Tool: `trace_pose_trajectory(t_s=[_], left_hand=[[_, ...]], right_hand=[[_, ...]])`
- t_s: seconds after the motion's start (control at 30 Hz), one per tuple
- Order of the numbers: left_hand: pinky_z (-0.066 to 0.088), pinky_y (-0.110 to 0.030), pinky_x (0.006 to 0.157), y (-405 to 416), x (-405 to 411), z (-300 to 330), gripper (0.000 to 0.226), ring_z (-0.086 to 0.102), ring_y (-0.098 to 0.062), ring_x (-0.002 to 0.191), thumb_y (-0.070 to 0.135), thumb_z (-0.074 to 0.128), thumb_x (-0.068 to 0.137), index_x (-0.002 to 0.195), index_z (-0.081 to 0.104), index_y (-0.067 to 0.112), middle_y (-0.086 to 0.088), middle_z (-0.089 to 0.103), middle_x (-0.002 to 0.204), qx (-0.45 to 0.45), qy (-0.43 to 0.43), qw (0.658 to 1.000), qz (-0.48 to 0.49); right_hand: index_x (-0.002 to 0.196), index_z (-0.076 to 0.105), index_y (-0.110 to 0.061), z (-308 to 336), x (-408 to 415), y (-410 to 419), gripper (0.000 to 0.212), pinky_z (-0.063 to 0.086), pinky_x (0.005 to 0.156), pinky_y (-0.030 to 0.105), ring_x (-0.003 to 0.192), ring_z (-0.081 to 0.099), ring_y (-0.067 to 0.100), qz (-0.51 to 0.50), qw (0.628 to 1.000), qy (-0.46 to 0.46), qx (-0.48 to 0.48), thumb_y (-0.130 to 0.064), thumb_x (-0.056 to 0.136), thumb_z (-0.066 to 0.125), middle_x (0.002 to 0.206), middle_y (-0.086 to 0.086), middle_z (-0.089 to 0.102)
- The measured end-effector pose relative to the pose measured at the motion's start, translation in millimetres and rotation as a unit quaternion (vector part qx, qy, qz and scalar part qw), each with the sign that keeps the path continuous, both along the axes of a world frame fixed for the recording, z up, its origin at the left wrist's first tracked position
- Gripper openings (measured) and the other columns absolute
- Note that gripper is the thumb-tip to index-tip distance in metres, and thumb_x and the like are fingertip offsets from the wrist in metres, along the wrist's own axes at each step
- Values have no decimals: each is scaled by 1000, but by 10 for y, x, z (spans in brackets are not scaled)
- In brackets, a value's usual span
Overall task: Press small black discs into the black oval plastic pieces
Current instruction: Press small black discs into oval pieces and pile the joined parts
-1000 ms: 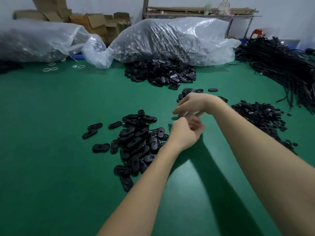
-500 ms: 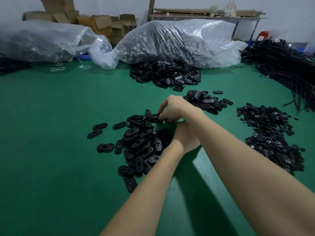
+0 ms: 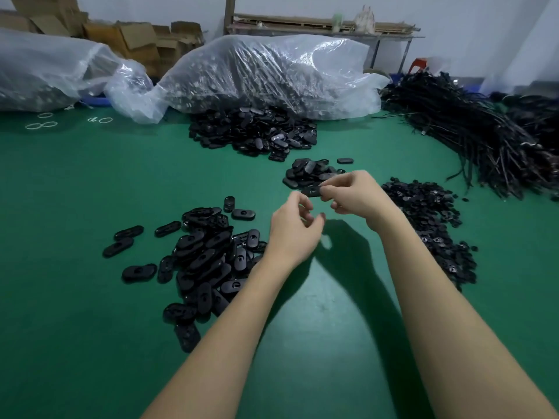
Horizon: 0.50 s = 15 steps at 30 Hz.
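Over the green table [image 3: 75, 297], at frame centre, the right hand [image 3: 358, 196] pinched a glossy black oval piece [image 3: 311, 191]; the left hand [image 3: 295, 229] curled loosely, whether holding anything unclear.

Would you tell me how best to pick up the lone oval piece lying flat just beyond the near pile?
Judging by its pose, pinch the oval piece across its two long edges, from above. It lies flat with bare green table around it, so fingers have room.
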State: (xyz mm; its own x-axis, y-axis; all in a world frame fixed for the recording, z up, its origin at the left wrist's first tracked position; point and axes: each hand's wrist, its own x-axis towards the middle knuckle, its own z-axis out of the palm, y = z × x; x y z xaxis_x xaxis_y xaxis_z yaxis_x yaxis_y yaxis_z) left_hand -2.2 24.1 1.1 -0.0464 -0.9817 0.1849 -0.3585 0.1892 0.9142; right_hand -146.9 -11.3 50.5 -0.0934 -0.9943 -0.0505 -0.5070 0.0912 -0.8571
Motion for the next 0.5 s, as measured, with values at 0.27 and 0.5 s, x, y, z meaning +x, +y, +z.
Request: trace_pose_trajectory(t_s=[0.27, 0.5], left_hand=[[58, -32, 85, -34, 12, -44, 19, 72, -12, 80, 10, 70, 91, 104, 73, 23, 3, 77, 87, 46, 76, 994, -63], [56, -19, 81, -1, -41, 6, 27, 75, -14, 93, 4, 74, 88, 112, 74, 16, -1, 78, 100, 89, 152, 974, -146]], right_hand=[[103, 78, -12, -108, -422, 296, 12, 51, 57, 17, 58, 55, 7, 65, 990, -96, 77, -17, 93, 74, 83, 0, 77], [99, 77, -10, -98, -468, 351, 8, 53, 58, 16, 62, 62, 6, 72, 990, -83, 86, -14, 92, 76, 79, 3, 76]])
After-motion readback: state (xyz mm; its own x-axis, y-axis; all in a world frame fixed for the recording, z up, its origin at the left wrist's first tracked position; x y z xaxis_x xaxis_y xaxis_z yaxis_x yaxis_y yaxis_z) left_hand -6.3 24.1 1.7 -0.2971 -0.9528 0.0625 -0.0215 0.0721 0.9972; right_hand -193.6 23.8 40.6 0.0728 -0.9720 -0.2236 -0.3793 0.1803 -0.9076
